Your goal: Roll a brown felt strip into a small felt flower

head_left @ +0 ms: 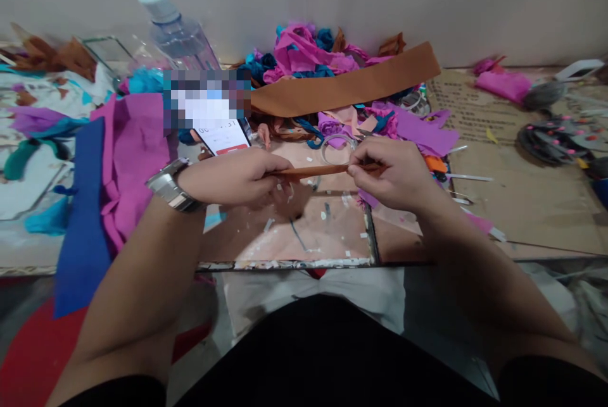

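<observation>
Findings: your left hand (237,176) and right hand (396,173) are both closed on one thin brown paper stick (313,171). It is held level between them, just above a clear sheet (327,239) that lies at the near edge of the desk (532,204). The left grip is fingers curled around one end. The right grip is fingertips pinched together on the other end, with only the middle of the stick showing between the hands. Risk one: the stick is narrow and unsupported across that middle, so uneven pull or opposed twisting from your two grips could crease it or let it unwind. Risk two: small white scraps lie on the clear sheet directly beneath, and any that catch on the stick would spoil its surface. Risk three: a tape roll (338,147) sits just beyond the stick and a phone (223,136) near your left knuckles, so a forward slip could knock either one. Risk four: your wristwatch (171,185) rides beside loose pink paper (135,154) and could snag it. The pictures do not show whether the clear sheet's edges are sharp.
</observation>
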`<state>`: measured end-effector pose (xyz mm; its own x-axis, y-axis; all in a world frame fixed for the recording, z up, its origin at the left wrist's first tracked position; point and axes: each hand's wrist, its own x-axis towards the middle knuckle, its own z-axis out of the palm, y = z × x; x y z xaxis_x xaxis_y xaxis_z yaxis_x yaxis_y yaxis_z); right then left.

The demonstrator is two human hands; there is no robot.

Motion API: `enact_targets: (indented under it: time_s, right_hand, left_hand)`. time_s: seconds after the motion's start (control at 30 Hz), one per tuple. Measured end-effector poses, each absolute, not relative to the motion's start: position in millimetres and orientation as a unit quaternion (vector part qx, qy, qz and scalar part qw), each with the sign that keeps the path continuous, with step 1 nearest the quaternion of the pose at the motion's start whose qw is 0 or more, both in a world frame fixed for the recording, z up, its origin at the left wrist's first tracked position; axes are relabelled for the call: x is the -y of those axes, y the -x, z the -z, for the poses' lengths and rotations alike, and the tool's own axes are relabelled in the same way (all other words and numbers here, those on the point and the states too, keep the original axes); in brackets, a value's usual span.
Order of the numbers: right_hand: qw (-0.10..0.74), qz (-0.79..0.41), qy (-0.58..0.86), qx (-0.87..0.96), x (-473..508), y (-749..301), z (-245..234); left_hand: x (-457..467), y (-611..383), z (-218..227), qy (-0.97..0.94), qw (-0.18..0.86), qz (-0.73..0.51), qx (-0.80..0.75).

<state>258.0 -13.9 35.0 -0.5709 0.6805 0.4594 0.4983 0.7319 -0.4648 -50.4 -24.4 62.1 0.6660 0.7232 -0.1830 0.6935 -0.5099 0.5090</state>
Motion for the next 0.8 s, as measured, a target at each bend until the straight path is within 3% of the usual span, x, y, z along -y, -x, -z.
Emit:
enact_targets:
  time_s: [0.27,0.43,0.63,0.8]
  right_hand:
    - [0.315,-0.128,0.335,0.878,13,-259,-35]
    - [0.293,-0.160,0.297,0.895,20,-240,-21]
    - [0.276,-0.172,0.278,0.904,24,-228,-10]
    - [0.271,-0.166,0.284,0.904,19,-236,-18]
  left_hand:
    - [23,60,-71,-0.874,0.291,-0.008,-0.390]
    - [35,19,-61,-0.899,0.243,-0.077,-0.356]
    - [40,2,-40,-0.888,0.210,-0.062,-0.403]
    - [38,9,-51,-0.878,0.221,-0.001,-0.426]
